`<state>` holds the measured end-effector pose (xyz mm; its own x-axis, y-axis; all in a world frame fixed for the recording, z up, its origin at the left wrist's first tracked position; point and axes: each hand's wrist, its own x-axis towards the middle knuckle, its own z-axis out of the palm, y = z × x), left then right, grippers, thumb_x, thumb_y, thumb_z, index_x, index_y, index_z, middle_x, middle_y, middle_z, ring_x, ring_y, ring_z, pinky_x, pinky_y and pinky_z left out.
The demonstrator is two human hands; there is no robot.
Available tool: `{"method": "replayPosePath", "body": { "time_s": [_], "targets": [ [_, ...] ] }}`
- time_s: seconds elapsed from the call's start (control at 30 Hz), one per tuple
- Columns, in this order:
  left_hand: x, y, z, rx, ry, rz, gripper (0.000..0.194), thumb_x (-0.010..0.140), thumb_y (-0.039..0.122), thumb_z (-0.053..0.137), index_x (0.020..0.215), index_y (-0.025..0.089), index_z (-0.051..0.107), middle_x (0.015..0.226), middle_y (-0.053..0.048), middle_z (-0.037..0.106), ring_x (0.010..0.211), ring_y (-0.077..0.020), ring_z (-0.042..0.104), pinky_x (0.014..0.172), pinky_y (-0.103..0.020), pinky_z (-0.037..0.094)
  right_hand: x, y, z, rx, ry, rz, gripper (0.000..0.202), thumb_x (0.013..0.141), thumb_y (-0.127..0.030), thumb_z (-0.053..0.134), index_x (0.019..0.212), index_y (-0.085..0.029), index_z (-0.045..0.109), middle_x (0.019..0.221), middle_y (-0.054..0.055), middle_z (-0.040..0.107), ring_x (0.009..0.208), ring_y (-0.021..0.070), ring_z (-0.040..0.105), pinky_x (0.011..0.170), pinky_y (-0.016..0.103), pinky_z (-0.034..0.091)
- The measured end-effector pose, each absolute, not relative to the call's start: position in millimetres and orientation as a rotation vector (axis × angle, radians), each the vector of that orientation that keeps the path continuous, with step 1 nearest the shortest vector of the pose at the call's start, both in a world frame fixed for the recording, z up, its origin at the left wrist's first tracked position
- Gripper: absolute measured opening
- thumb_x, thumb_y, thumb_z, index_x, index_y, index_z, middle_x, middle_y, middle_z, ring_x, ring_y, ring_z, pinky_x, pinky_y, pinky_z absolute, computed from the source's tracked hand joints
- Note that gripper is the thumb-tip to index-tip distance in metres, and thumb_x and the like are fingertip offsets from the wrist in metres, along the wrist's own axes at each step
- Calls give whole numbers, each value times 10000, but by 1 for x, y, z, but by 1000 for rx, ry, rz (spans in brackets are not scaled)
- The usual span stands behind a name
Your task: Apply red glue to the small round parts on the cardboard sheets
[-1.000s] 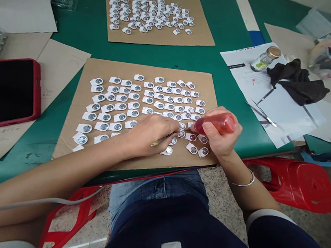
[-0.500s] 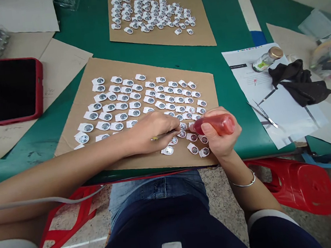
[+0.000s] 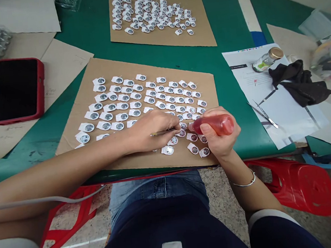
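Observation:
My right hand (image 3: 221, 137) is closed round a red squeeze bottle (image 3: 213, 125), tilted so its tip points left at the small round pieces. My left hand (image 3: 157, 130) is closed on a thin metal tool (image 3: 163, 132), perhaps tweezers; its working end is hidden by the fingers. Both hands are close together above the near cardboard sheet (image 3: 73, 118). Rows of small round silver pieces on white paper tabs (image 3: 168, 150) lie on that sheet. A few near the bottle show reddish faces, such as the round piece (image 3: 204, 152) at the near right.
A second cardboard sheet (image 3: 162, 41) with similar pieces lies farther back. A red-cased phone (image 3: 14, 90) is at left. At right, scissors (image 3: 263, 115), a black cloth (image 3: 303, 82) and a small glass jar (image 3: 267, 59) rest on papers. A red stool (image 3: 314, 187) stands below the table.
Almost nothing has changed. The thin tool in my left hand lies slightly flatter, and the bottle has shifted very slightly left.

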<state>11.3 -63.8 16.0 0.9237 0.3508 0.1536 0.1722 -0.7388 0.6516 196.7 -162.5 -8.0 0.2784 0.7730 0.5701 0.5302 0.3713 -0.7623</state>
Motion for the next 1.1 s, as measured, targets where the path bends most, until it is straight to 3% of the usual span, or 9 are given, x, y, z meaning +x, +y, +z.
{"method": "replayPosePath", "body": {
  "time_s": [0.47,0.57,0.7,0.93,1.1],
  "targets": [
    [11,-63,13,2439,372,381,151,775,117,528,849,156,654,759,-14,678,673,-123,626,598,-212,433,196,-162,-10,-1305,-1369,282,201,659,-255,699,832,-214,606,764,4,607,726,152,581,685,354,484],
    [11,-63,11,2438,382,397,144,778,123,527,844,158,651,768,-16,681,681,-124,630,605,-214,437,201,-163,-10,-1255,-1187,301,192,679,-321,673,825,-226,596,776,-5,584,659,132,584,572,312,491],
    [10,-62,10,2421,385,406,132,773,124,538,834,163,648,766,-10,684,679,-122,633,603,-213,441,221,-160,7,-1118,-757,438,220,792,-442,509,836,-231,553,752,-22,528,495,84,544,366,229,385],
    [9,-63,9,2378,419,435,139,758,121,553,847,168,649,778,-4,691,703,-119,640,607,-211,449,246,-144,44,-1024,-638,668,345,759,-551,488,745,-212,556,670,-15,496,486,87,513,376,230,336],
    [10,-63,8,2346,404,462,145,774,124,543,858,171,651,797,-13,694,700,-106,635,619,-209,451,232,-143,29,-1110,-734,1044,410,674,-628,524,717,-220,527,655,-10,501,490,105,486,464,300,420]
  ]
}}
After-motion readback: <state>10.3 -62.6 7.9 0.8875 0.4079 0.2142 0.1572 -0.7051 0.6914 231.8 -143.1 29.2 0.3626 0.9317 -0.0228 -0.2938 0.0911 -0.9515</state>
